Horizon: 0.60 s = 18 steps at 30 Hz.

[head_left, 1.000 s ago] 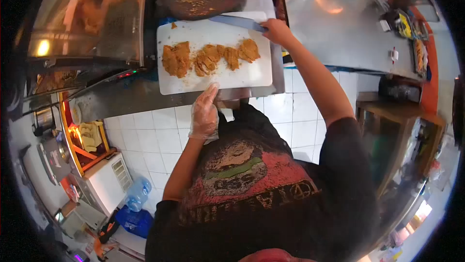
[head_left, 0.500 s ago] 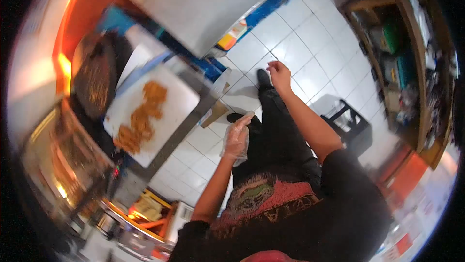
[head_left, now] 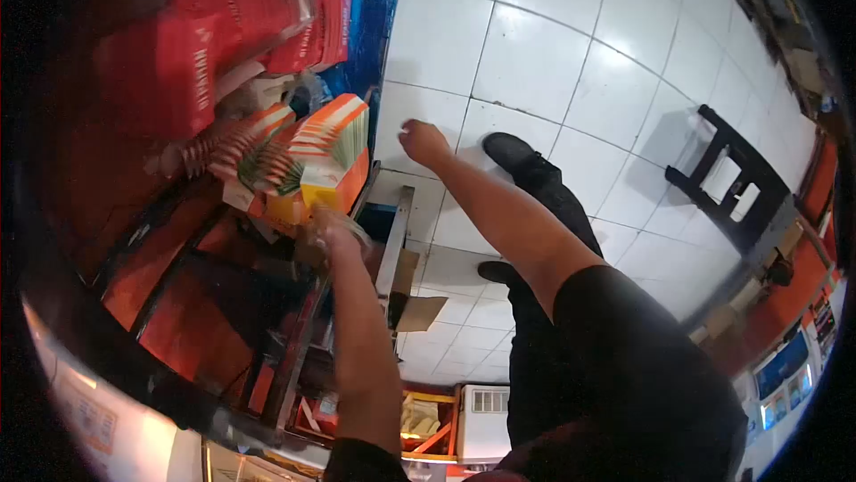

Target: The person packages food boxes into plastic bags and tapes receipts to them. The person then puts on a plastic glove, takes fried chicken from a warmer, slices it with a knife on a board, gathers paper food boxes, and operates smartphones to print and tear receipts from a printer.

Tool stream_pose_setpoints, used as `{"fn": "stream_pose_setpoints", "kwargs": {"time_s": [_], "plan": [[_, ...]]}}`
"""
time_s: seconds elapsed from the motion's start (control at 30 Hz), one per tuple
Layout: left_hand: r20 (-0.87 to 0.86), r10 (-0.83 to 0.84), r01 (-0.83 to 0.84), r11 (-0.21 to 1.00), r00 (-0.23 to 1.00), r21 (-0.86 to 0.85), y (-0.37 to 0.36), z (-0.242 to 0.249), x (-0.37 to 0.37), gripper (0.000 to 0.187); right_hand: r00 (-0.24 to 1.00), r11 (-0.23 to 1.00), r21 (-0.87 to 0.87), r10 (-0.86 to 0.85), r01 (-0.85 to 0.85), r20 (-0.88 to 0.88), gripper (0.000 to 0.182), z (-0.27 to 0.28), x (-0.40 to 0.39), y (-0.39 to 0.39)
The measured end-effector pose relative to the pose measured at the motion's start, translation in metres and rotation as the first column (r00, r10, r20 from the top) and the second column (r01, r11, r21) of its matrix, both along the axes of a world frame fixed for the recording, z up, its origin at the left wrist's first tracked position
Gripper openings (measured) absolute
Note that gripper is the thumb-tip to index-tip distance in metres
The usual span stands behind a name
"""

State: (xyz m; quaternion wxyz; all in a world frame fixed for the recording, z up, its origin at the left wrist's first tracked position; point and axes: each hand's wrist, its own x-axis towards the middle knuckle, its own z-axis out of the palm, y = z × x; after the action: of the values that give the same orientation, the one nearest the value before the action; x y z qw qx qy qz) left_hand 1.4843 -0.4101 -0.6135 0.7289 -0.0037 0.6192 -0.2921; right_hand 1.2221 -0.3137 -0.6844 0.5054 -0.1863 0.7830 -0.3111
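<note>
My left hand (head_left: 337, 234), smeared by motion, is at the near end of a stack of nested orange, white and yellow cardboard food boxes (head_left: 334, 148). Whether it touches the boxes or grips one cannot be made out. A second row of similar boxes (head_left: 259, 156) leans beside that stack. Out over the tiled floor is my right hand (head_left: 426, 143), its fingers curled in and nothing visible in them. It is to the right of the boxes, apart from them.
Red printed packs (head_left: 241, 14) are piled behind the boxes on the shelf. A metal table leg (head_left: 399, 241) and a brown cardboard flap (head_left: 421, 311) stick out beside my left forearm. On the white tiles (head_left: 526, 45) at right is a black plastic stool or crate (head_left: 736, 183).
My view has swung from the tray of fried food to the shelf below. The plastic-gloved left hand has reached in to the boxes. My right hand remains over the floor, fingers curled.
</note>
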Motion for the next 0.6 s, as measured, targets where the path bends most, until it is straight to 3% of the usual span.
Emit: {"fn": "stream_pose_setpoints", "kwargs": {"time_s": [0.03, 0.1, 0.13, 0.17, 0.2, 0.23, 0.3, 0.33, 0.37, 0.4, 0.43, 0.47, 0.53, 0.6], "plan": [[-0.02, 0.232, -0.23, 0.97, 0.972, 0.073, -0.013, 0.008, -0.025, 0.059, 1.0, 1.0, -0.028, -0.011, 0.012, 0.016, 0.035, -0.005, -0.004, -0.018], [-0.008, 0.464, -0.46, 0.88, 0.886, 0.123, -0.014, -0.006, -0.041, 0.059, 0.994, 0.992, -0.116, -0.035, 0.047, 0.107, 0.036, -0.017, -0.015, -0.05], [-0.328, 0.71, -0.738, 0.673, 0.623, 0.057, -0.009, -0.014, -0.041, 0.062, 0.989, 0.99, -0.129, -0.046, 0.064, 0.143, 0.039, -0.028, -0.015, -0.066], [-0.625, 0.741, -0.915, 0.389, 0.244, 0.104, -0.002, -0.021, -0.039, 0.066, 0.982, 0.987, -0.141, -0.055, 0.081, 0.179, 0.041, -0.051, -0.008, -0.08], [-0.827, 0.54, -0.962, 0.108, -0.156, 0.252, 0.001, -0.024, -0.036, 0.07, 0.986, 0.965, -0.248, -0.049, 0.088, 0.158, 0.051, -0.073, 0.001, -0.098], [-0.851, 0.514, -0.968, 0.137, -0.113, 0.211, 0.003, -0.023, -0.037, 0.074, 0.957, 0.971, -0.214, -0.042, 0.106, 0.286, 0.055, -0.065, -0.006, -0.106], [-0.889, 0.456, -0.975, 0.185, -0.026, 0.124, 0.007, -0.022, -0.04, 0.082, 0.907, 0.977, -0.17, -0.047, 0.129, 0.418, 0.059, -0.135, 0.035, -0.129], [-0.834, 0.286, -0.879, -0.083, -0.472, 0.469, 0.007, -0.031, -0.026, 0.076, 0.901, 0.977, -0.171, -0.042, 0.128, 0.432, 0.059, -0.124, 0.043, -0.129], [-0.609, 0.001, -0.592, -0.241, -0.793, 0.769, 0.008, -0.04, -0.014, 0.072, 0.941, 0.998, -0.039, -0.035, 0.051, 0.337, 0.063, -0.098, 0.04, -0.126], [-0.257, -0.317, -0.178, -0.257, -0.913, 0.95, 0.006, -0.045, -0.008, 0.071, 0.972, 0.995, 0.102, -0.01, -0.014, 0.234, 0.068, -0.077, 0.036, -0.125], [-0.262, -0.323, -0.185, -0.251, -0.909, 0.95, 0.006, -0.041, -0.007, 0.071, 0.97, 0.995, 0.095, -0.004, -0.019, 0.242, 0.068, -0.066, 0.034, -0.121], [-0.239, -0.365, -0.12, -0.319, -0.9, 0.94, 0.005, -0.035, -0.011, 0.067, 0.948, 0.999, 0.052, -0.026, 0.009, 0.318, 0.075, -0.062, 0.032, -0.115], [-0.208, -0.416, -0.045, -0.369, -0.885, 0.928, 0.002, -0.022, -0.021, 0.068, 0.898, 0.98, 0.079, -0.199, 0.183, 0.393, 0.083, -0.074, 0.038, -0.121], [-0.154, -0.286, -0.016, -0.432, -0.946, 0.902, 0.001, -0.012, -0.024, 0.073, 0.865, 0.975, 0.054, -0.218, 0.217, 0.453, 0.082, -0.105, 0.048, -0.121]]}}
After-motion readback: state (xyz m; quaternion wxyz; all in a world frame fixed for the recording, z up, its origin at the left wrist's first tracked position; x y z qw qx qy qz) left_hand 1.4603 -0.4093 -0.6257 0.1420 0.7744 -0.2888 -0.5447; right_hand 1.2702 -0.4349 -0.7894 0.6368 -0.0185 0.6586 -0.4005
